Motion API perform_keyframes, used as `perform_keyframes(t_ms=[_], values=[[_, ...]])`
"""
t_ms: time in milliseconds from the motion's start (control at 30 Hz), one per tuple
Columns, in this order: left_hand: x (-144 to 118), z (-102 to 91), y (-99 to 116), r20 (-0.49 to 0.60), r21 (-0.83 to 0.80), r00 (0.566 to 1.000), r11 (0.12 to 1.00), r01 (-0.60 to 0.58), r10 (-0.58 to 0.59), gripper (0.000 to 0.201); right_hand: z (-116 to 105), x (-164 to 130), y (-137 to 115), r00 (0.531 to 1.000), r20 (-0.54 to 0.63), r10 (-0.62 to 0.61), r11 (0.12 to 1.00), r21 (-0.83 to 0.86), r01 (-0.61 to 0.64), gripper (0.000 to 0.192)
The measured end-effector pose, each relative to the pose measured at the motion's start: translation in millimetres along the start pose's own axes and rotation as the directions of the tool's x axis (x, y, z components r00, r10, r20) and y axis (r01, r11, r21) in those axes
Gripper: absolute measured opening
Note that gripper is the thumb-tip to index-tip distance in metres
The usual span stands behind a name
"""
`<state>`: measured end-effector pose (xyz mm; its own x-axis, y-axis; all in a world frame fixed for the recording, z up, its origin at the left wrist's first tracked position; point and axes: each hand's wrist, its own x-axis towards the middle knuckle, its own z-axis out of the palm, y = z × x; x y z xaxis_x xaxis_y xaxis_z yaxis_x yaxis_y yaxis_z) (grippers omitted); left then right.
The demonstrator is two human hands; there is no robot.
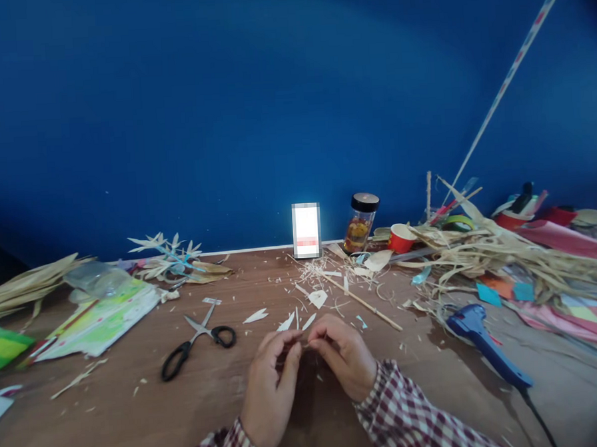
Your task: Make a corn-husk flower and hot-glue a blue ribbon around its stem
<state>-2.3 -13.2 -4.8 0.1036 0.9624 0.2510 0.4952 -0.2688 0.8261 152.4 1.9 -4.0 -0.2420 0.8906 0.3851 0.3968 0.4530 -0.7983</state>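
My left hand (273, 388) and my right hand (344, 356) are close together over the front middle of the table, thumbs and fingers pinched. Something thin and small seems to run between the fingertips; its kind is not clear. Just beyond the fingers are pale pointed slivers of dried husk (286, 322), and I cannot tell whether any of them is held. Left of my hands lie black-handled scissors (197, 339) with the blades apart. A cut piece of pale husk (318, 298) and a thin stick (365, 303) lie farther back among scraps.
A blue glue gun (487, 343) with its cord lies at the right, before a heap of dried husk strips (444, 249). Near the wall stand a lidded jar (361, 223), a red cup (402, 238) and a bright blurred-out screen (307, 226). Husk flowers (167, 254) lie back left.
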Motion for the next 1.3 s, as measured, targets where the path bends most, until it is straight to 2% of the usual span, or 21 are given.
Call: perform_keyframes(t_ms=[100, 200, 267, 333, 400, 467, 600, 667, 800, 933, 1067, 1300], values=[[-1, -4.5, 2, -0.134, 0.16, 0.982, 0.981, -0.113, 0.135, 0.031, 1, 0, 2, 0.998, -0.028, 0.06, 0.998, 0.002, -0.06, 0.01], [-3, -4.5, 5, -0.116, 0.123, 0.973, 0.975, -0.184, 0.198, 0.032, 3, 0, 3, 0.997, -0.025, 0.073, 0.997, 0.016, -0.073, 0.009], [-5, -0.7, 4, -0.051, -0.025, 0.992, 0.993, -0.116, 0.115, 0.033, 5, 0, 1, 0.998, -0.018, 0.066, 0.997, 0.034, -0.065, 0.009], [-5, 4.5, 1, 0.045, -0.219, 0.998, 0.974, 0.056, -0.048, 0.034, 6, -1, -2, 0.998, -0.014, 0.062, 0.996, 0.061, -0.061, 0.009], [-3, 8.4, -2, 0.151, -0.381, 0.968, 0.892, 0.242, -0.198, 0.031, 7, -2, -5, 0.997, -0.012, 0.073, 0.994, 0.083, -0.072, 0.01], [-1, 9.8, -4, 0.209, -0.468, 0.933, 0.808, 0.358, -0.293, 0.025, 8, -3, -6, 0.995, -0.02, 0.102, 0.991, 0.093, -0.099, 0.01], [3, 9.0, -4, 0.234, -0.56, 0.905, 0.712, 0.424, -0.356, 0.019, 11, -3, -3, 0.981, -0.015, 0.191, 0.97, 0.156, -0.186, 0.011], [3, 9.6, -4, 0.279, -0.631, 0.876, 0.612, 0.477, -0.394, 0.019, 12, -3, 0, 0.972, 0.01, 0.233, 0.949, 0.218, -0.23, 0.014], [4, 11.4, -4, 0.408, -0.729, 0.783, 0.349, 0.589, -0.471, 0.021, 12, -2, 4, 0.956, 0.054, 0.29, 0.899, 0.327, -0.291, 0.019], [6, 9.2, -1, 0.472, -0.745, 0.731, 0.221, 0.63, -0.492, 0.021, 11, -2, 3, 0.953, 0.094, 0.289, 0.878, 0.371, -0.303, 0.018], [7, 7.0, 2, 0.506, -0.736, 0.704, 0.176, 0.653, -0.499, 0.019, 10, -3, 2, 0.954, 0.114, 0.277, 0.865, 0.404, -0.299, 0.017], [5, 8.6, -1, 0.509, -0.726, 0.722, 0.218, 0.653, -0.468, 0.015, 10, -3, 3, 0.956, 0.091, 0.28, 0.88, 0.374, -0.293, 0.017]])
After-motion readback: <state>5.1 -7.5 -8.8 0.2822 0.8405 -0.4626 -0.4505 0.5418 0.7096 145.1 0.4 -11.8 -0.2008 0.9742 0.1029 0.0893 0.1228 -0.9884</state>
